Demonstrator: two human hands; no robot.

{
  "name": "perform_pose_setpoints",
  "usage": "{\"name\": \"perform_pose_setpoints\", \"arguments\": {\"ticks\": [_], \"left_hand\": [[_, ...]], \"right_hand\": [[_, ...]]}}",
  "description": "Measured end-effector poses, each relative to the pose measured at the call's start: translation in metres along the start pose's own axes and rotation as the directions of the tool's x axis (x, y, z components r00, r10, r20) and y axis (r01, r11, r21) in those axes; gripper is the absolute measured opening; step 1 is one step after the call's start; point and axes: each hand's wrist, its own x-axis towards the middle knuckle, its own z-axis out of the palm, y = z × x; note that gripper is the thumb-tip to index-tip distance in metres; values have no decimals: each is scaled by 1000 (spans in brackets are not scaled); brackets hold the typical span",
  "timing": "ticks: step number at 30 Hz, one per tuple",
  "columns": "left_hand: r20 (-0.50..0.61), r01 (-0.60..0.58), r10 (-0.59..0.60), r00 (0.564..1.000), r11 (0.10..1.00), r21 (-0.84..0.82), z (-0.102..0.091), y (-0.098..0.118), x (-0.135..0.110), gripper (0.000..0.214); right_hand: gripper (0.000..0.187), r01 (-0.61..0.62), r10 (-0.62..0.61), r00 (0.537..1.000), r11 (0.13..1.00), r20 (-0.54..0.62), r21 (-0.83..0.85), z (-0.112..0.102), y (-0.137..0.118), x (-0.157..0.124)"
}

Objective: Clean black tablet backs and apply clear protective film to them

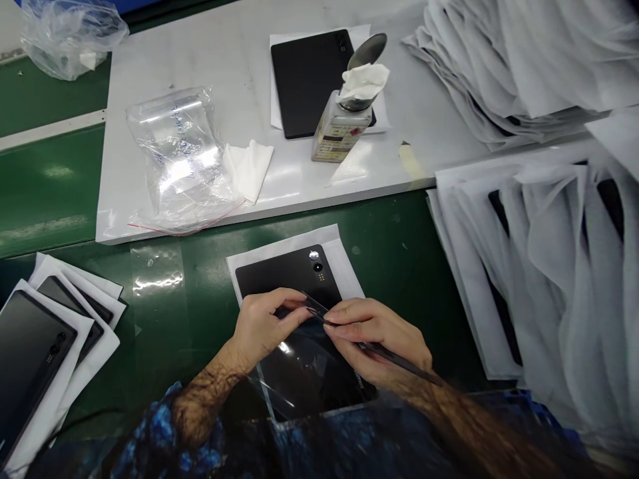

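Note:
My left hand [267, 322] pinches the corner of a clear plastic film [284, 389], which hangs glinting below the fingers. My right hand [377, 336] grips a thin dark sheet [399, 362], seen nearly edge-on, that runs from the fingertips back past the wrist. The fingertips of both hands come close together at the sheet's left end. Beneath them a black tablet back cover [279, 273] with a camera cutout lies on a white paper sleeve [352, 266]. The hands and the film hide part of the cover.
On the raised white board [210, 60] are a plastic bag [180, 146], a white wipe [249, 169], a dispenser bottle [339, 130] and another black cover [304, 80]. More sleeved covers [37, 352] lie left. Stacked white sleeves [539, 266] crowd the right.

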Motion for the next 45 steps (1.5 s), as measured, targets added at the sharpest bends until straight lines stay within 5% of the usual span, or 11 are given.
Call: {"name": "perform_pose_setpoints", "arguments": {"ticks": [7, 11, 16, 20, 30, 45], "left_hand": [[11, -2, 1, 1000, 1000, 24, 2, 1, 1, 14], [55, -1, -5, 998, 994, 111, -1, 7, 1, 10], [94, -89, 74, 993, 980, 176, -4, 11, 1, 9], [110, -144, 123, 986, 968, 206, -4, 11, 2, 11], [132, -141, 116, 984, 971, 192, -8, 13, 3, 20], [130, -135, 109, 985, 967, 215, -8, 15, 3, 17]], "right_hand": [[32, -29, 29, 999, 999, 14, 19, 1, -6, -2], [35, -171, 192, 977, 964, -88, 206, 2, -2, -2], [30, -412, 565, 802, 757, -191, 507, -2, 37, 9], [49, -515, 667, 727, 686, -162, 513, -2, 67, 14], [40, -543, 679, 713, 694, -177, 473, 8, 66, 8], [42, -526, 628, 754, 752, -192, 398, 7, 61, 12]]}}
